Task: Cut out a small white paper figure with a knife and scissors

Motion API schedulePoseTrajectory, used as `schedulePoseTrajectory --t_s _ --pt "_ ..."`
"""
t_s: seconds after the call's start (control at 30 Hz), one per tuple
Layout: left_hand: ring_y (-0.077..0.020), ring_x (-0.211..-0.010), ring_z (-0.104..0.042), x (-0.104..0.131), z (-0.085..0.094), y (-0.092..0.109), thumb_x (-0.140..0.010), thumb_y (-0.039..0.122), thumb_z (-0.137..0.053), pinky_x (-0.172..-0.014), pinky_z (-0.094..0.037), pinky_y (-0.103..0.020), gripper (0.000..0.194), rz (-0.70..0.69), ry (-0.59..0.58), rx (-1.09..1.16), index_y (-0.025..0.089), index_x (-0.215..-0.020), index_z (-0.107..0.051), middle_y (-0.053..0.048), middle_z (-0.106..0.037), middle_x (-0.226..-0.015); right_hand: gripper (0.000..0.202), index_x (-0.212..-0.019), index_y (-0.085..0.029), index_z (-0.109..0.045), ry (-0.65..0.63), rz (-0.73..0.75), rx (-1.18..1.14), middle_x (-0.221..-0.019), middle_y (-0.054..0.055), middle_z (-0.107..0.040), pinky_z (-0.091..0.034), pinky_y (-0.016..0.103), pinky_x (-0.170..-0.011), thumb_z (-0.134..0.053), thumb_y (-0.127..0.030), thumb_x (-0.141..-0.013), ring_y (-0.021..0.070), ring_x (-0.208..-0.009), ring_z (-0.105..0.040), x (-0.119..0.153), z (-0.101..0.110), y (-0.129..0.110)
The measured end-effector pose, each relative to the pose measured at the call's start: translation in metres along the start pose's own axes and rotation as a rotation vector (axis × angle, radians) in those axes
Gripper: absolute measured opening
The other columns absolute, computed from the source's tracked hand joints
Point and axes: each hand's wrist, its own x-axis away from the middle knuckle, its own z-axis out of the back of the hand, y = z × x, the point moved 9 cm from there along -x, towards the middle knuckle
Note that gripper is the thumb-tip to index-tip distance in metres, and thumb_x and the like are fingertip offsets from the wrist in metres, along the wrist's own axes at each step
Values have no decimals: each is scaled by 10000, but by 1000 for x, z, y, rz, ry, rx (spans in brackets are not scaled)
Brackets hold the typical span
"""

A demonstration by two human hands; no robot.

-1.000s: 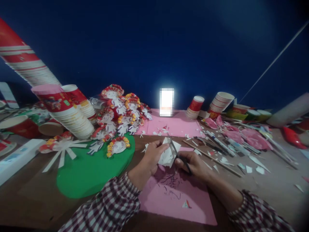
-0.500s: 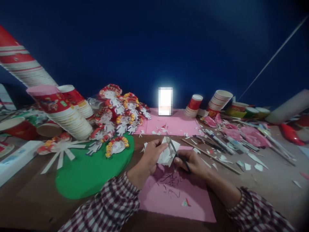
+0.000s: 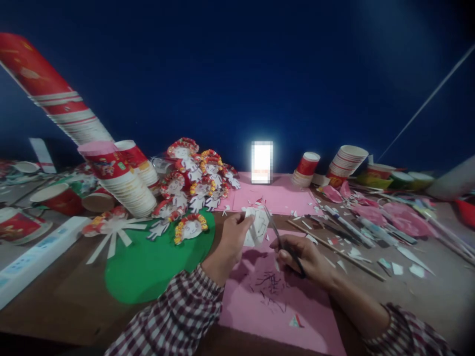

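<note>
My left hand (image 3: 234, 236) pinches a small white piece of paper (image 3: 257, 227) with dark drawn lines on it. In my right hand (image 3: 302, 257) is a pair of scissors (image 3: 282, 240) with dark handles, its blades pointing up and away beside the paper's right edge. A narrow gap shows between blades and paper. Both hands are above a pink sheet (image 3: 256, 316) strewn with thin dark snippets and a small red, white and green scrap (image 3: 296, 321).
Paper dolls with red and yellow frills (image 3: 191, 228) crowd the left, partly over a green sheet (image 3: 156, 277). Stacked paper cups (image 3: 126, 183) lean behind. At right lie pens (image 3: 347, 225), a wooden stick (image 3: 337, 249) and white scraps. A lit screen (image 3: 261, 163) stands at the back.
The scissors have come away from the paper, and my right hand has drawn back to the right. The paper has turned so its drawn lines show. The whole view has shifted slightly.
</note>
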Motion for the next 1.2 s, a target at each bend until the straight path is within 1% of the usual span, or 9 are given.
schedulePoseTrajectory --t_s 0.17,0.33,0.47,0.53,0.7,0.77,0.87,1.03,1.2 --pt "-138 -616 -546 4 -6 3 -615 384 -742 -581 -405 -239 279 -24 -27 -23 136 -711 -655 -1 -607 -632 519 -965 -143 -578 -40 -118 -31 -571 -17 -587 -434 198 -370 -654 -618 -773 106 -402 -547 1 -6 8" --pt "-131 -612 -542 5 -10 2 -611 363 -732 -595 -420 -243 273 6 -29 18 132 -743 -670 -6 -622 -656 524 -922 -140 -593 -39 -154 -32 -561 -27 -563 -446 205 -380 -657 -634 -758 102 -405 -539 2 -8 8" --pt "-104 -567 -484 5 -9 2 -630 349 -721 -544 -372 -221 240 -15 -24 -2 132 -711 -655 10 -581 -617 535 -884 -140 -576 -23 -176 -18 -537 -40 -524 -421 206 -388 -622 -661 -769 88 -390 -503 3 -7 10" --pt "-99 -557 -463 5 -9 2 -644 334 -705 -530 -351 -218 211 -36 -25 -25 138 -690 -640 18 -553 -601 542 -922 -136 -581 -50 -186 -6 -532 -40 -522 -397 200 -388 -635 -653 -765 93 -399 -506 3 -10 12" --pt "-112 -582 -458 5 -9 2 -647 356 -710 -538 -343 -225 230 -43 -7 -52 148 -634 -610 18 -513 -574 582 -905 -145 -586 -11 -206 -2 -541 -52 -481 -373 219 -408 -626 -698 -729 87 -410 -456 6 -13 12" --pt "-117 -597 -458 6 -10 3 -646 366 -715 -550 -345 -229 245 -48 -6 -60 150 -619 -602 15 -507 -576 570 -889 -154 -584 56 -200 3 -533 -59 -453 -335 215 -403 -607 -703 -738 80 -400 -425 8 -11 9" --pt "-115 -609 -448 8 -9 6 -645 332 -709 -576 -352 -239 217 -49 5 -62 149 -619 -597 12 -510 -598 548 -852 -167 -583 106 -179 48 -512 -54 -442 -308 221 -404 -579 -705 -753 86 -392 -407 10 -12 2" --pt "-114 -585 -449 10 -15 0 -619 274 -680 -578 -364 -251 143 10 -30 11 145 -642 -623 7 -532 -606 539 -861 -178 -576 113 -190 36 -511 -42 -440 -268 230 -411 -587 -704 -746 98 -409 -390 11 -13 4" --pt "-111 -570 -426 8 -16 -6 -592 294 -690 -567 -353 -252 160 19 -44 56 152 -640 -633 10 -525 -600 542 -855 -182 -578 94 -204 7 -504 -31 -445 -282 243 -422 -582 -712 -744 104 -415 -377 9 -12 15"
